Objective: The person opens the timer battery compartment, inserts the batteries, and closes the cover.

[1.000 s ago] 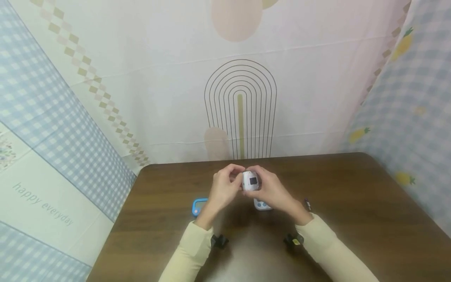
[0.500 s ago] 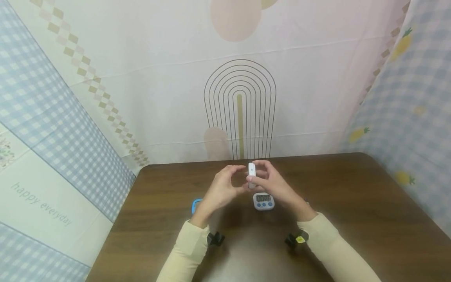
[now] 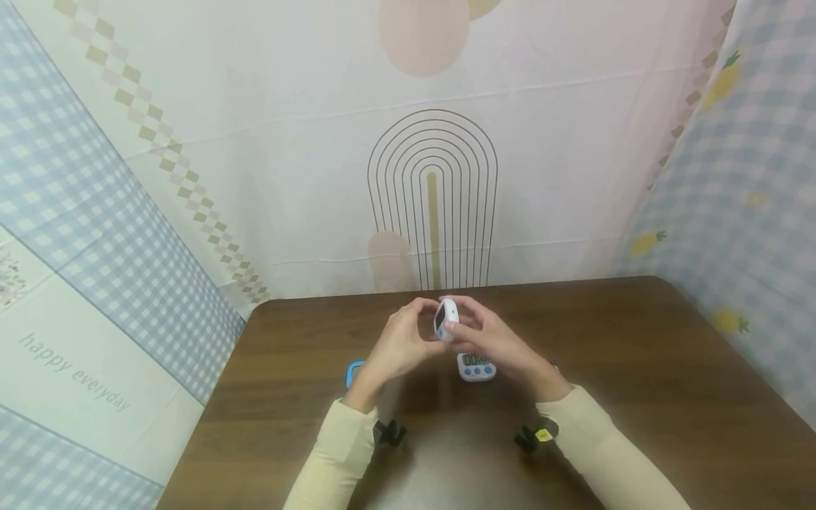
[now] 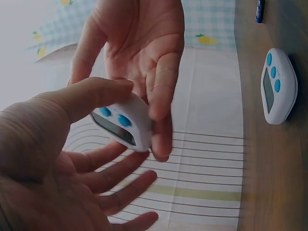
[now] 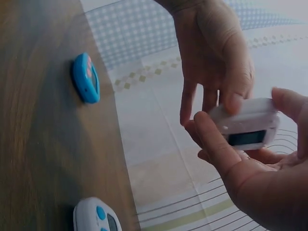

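In the head view, a white digital timer with blue buttons is held above the table, tilted on edge between both hands. My left hand pinches it, thumb on its upper edge and fingertips beneath. My right hand grips the other side, its thumb and fingers at the edges. The left wrist view shows the held timer's display and blue buttons. Its back, in the right wrist view, carries a dark rectangular patch. A second white timer lies on the table below, digits showing, partly covered by the right hand.
A blue timer lies on the brown wooden table, mostly hidden behind the left forearm in the head view. Near the right wrist lies a small dark blue cylinder. A patterned cloth hangs behind the table.
The held timer has turned from its back facing me, through edge-on, to its display side partly facing left. The right hand's grip has shifted to its edges, and the left fingers have spread.
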`<state>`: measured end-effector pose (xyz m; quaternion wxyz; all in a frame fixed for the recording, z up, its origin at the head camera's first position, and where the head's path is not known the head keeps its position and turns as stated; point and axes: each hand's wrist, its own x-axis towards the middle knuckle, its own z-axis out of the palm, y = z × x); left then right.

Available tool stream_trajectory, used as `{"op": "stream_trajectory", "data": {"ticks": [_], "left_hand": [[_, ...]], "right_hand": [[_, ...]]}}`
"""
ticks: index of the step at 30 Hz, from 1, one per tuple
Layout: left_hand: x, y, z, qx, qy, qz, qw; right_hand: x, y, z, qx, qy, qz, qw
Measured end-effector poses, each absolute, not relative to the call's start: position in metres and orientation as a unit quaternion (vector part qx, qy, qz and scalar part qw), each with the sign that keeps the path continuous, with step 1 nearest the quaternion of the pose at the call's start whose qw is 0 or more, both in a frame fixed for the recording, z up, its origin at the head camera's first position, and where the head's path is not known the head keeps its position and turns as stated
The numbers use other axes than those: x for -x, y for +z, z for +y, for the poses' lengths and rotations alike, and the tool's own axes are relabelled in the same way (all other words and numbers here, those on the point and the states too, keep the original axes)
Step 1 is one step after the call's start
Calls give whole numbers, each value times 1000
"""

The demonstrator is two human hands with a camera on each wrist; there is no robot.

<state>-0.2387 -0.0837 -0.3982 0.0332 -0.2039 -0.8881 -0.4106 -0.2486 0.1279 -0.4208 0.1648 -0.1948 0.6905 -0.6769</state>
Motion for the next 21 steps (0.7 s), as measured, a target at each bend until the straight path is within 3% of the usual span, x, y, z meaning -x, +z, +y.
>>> {"op": "stream_trajectory", "data": {"ticks": [7,17,21], "left_hand": [[240,-399,-87,182,-361,-914,25],[242,-406,-91,185,-304,-934,3],[243,-410,-93,181,-284,-942,-10]], "right_hand": [[252,-427,127,211,-644,722,139],[254,-442,119,227,-526,820,13],[254,-448,115,237,-489,839,-6]]}}
